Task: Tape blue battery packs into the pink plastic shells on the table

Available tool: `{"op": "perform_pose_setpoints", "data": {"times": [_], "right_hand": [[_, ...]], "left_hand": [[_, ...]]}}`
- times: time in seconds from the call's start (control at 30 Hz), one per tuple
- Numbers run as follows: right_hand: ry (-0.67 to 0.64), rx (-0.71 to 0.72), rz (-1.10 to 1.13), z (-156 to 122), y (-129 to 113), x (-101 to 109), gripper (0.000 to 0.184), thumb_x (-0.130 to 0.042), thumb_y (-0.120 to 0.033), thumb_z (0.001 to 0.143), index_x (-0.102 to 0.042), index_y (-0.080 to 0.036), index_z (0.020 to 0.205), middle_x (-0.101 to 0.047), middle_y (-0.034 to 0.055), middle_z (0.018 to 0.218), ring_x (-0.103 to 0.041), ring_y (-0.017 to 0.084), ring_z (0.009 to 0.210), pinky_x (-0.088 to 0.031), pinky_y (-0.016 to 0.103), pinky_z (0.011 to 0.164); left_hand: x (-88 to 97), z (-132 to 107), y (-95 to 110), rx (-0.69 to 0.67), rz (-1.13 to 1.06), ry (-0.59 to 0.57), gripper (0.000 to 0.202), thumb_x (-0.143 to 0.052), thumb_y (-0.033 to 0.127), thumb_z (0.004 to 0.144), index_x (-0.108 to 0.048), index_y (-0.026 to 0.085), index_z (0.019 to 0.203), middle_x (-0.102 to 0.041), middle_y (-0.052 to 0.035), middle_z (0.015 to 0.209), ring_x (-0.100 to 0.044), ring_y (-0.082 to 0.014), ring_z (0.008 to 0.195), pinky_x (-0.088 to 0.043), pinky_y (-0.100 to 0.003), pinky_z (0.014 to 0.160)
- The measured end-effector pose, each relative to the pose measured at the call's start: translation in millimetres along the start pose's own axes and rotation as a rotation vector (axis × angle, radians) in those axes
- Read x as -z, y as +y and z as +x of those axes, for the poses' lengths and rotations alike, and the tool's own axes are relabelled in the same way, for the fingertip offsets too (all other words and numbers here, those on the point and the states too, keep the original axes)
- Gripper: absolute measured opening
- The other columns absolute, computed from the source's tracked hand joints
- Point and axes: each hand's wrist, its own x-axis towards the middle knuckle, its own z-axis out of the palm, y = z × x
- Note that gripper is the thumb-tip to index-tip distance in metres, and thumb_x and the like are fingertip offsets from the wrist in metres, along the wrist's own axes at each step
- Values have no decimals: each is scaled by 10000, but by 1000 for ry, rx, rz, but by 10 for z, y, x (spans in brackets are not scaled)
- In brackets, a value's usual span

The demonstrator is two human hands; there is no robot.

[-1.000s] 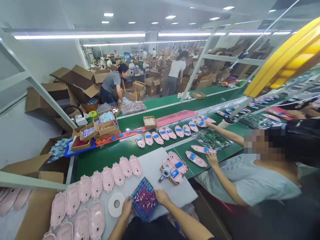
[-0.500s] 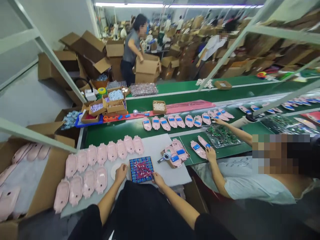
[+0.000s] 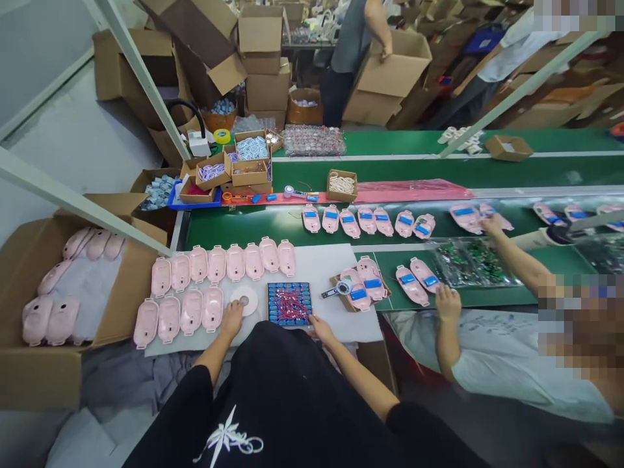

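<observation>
Right hand (image 3: 322, 330), nearer, touches the near-square box of blue wired cylinders (image 3: 288, 283), which lies leftward of it; left hand (image 3: 233, 318) at white roll (image 3: 252, 301), both grips' closure unclear.

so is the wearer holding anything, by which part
Can't tell: right hand at the battery box, near right corner; left hand at the roll, near edge.

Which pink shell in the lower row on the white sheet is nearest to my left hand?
The rightmost pink shell in that row, beside the left hand; the other three lie farther left.
</observation>
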Motion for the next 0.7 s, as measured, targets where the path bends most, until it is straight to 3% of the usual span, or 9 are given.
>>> {"op": "perform_pose_setpoints", "data": {"times": [0.1,0.2,0.27,0.33,0.43,0.5,0.53,0.6,0.7], "right_hand": [[46,87,-372,-154,-197,252,455,-553,-504,973,-769,-109,906,-765,189,862,-763,313,847,-567,385,827],[30,405,-363,-450,-590,184,410,-617,-501,952,-778,-157,1107,-779,167,1012,-733,310,1026,-534,374,921],[-180,585,-198,-693,-909,-61,601,-696,-523,907,-646,-191,1406,-782,113,1058,-734,266,978,-548,332,866],[-443,661,-92,-906,-1199,-364,783,-772,-530,853,-542,-175,1512,-785,69,975,-735,221,838,-550,280,756],[-712,716,-109,-1081,-1437,-701,466,-669,-524,948,-750,-141,1201,-768,32,831,-674,136,628,-500,212,640],[-802,753,-198,-1087,-1436,-766,401,-601,-498,999,-798,-149,973,-765,17,803,-634,98,559,-474,189,613],[-821,766,-240,-1054,-1402,-747,384,-604,-488,1000,-802,-161,956,-770,9,814,-636,95,559,-474,186,619],[-738,793,-286,-909,-1301,-618,341,-624,-478,989,-800,-195,1063,-789,7,921,-694,123,673,-504,198,702],[-316,751,-347,-533,-1109,-293,355,-562,-437,1017,-758,-198,1191,-768,69,1122,-714,212,985,-510,277,924]], "left_hand": [[229,-182,-5,-62,24,55,368,-601,231,911,-618,172,1274,-563,-166,1452,-443,-349,1387,-340,-474,1182],[464,-481,63,-185,18,193,414,-615,286,931,-591,165,1325,-537,-191,1491,-364,-382,1465,-270,-546,1239],[596,-610,147,-286,-12,317,417,-621,321,933,-585,152,1313,-569,-206,1437,-370,-383,1476,-256,-579,1251],[725,-629,222,-343,-46,413,401,-631,327,920,-576,150,1276,-607,-200,1353,-437,-372,1437,-235,-627,1256],[971,-491,241,-304,-111,559,397,-619,320,900,-544,140,1245,-615,-195,1290,-482,-365,1397,-271,-673,1229],[1183,-375,188,-161,-204,684,447,-626,345,880,-526,130,1259,-584,-211,1325,-437,-375,1429,-393,-640,1169],[1300,-336,153,-68,-269,739,484,-645,374,864,-522,129,1263,-566,-216,1345,-433,-378,1425,-462,-606,1121],[1544,-329,94,99,-412,827,579,-705,442,814,-520,135,1268,-538,-207,1368,-499,-360,1350,-556,-533,1025],[1891,-500,75,162,-554,985,729,-759,483,772,-470,146,1351,-508,-190,1414,-561,-317,1295,-548,-497,1055]]}}
